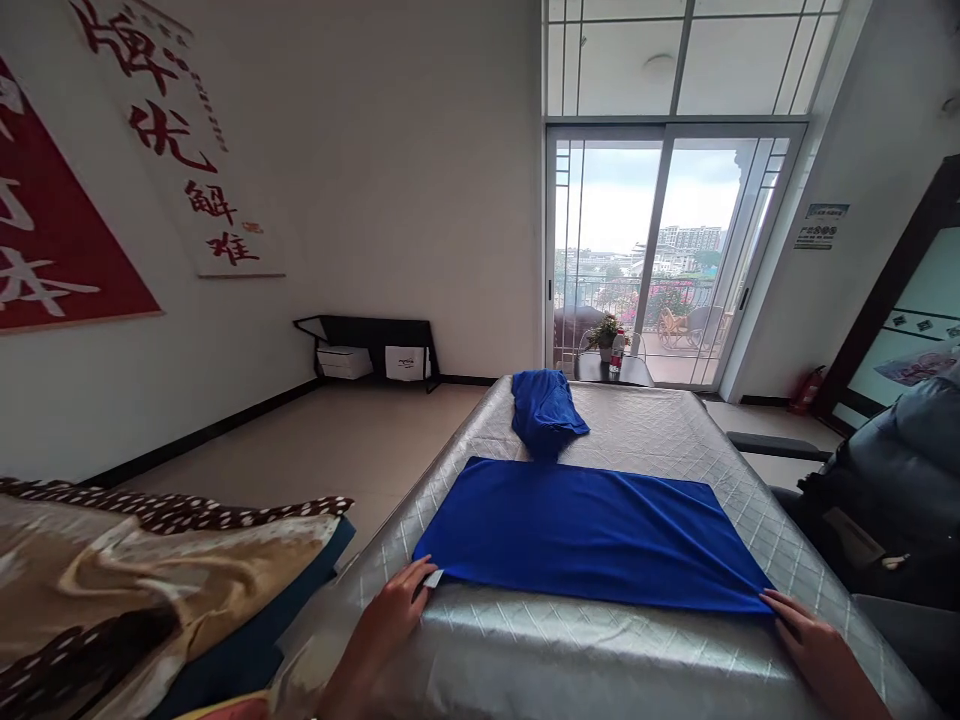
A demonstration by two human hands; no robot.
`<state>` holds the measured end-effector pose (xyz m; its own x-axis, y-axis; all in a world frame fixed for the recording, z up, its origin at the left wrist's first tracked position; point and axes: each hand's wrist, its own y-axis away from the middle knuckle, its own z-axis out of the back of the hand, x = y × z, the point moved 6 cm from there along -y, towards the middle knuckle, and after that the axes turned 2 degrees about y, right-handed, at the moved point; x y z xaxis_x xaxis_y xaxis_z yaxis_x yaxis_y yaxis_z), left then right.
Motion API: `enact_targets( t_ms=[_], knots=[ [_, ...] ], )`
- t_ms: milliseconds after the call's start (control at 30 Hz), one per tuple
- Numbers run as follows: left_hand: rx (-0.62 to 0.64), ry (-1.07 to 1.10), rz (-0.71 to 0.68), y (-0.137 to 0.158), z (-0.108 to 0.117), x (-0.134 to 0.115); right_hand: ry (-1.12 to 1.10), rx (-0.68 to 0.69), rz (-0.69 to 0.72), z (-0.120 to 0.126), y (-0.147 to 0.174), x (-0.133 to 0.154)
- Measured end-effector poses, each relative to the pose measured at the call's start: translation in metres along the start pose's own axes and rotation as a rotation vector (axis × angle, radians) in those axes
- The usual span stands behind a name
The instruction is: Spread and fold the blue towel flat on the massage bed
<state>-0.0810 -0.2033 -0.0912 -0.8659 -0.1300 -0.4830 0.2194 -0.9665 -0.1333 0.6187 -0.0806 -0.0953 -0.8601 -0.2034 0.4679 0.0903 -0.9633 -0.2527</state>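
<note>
A blue cloth (585,530) lies spread in a wide, nearly flat shape across the table, with light creases toward its right side. My left hand (405,592) is closed on its near left corner, where a small white tag (434,578) sticks out beside the fingers. At the near right corner, my right hand (808,632) pinches the fabric, and creases run out from that point. Behind the spread piece sits a bunched heap of blue fabric (546,408); the two meet at a narrow strip, and I cannot tell whether they are one piece.
A silver quilted cover (637,415) drapes the table. Brown and beige fabric (195,560) is heaped at the left. A black backpack (885,490) rests at the right. Beyond the far end stand a small table with a potted plant (606,335) and a bottle (616,355).
</note>
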Motion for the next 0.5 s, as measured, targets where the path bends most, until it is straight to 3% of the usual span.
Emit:
enact_targets(
  t_ms=[233,500],
  knots=[
    [-0.018,0.007,-0.049,0.002,-0.004,0.000,0.049,0.021,-0.008,0.005,0.016,-0.023],
    [-0.135,-0.222,-0.048,0.021,-0.009,0.011,0.202,-0.038,0.048,0.006,0.009,-0.009]
  ],
)
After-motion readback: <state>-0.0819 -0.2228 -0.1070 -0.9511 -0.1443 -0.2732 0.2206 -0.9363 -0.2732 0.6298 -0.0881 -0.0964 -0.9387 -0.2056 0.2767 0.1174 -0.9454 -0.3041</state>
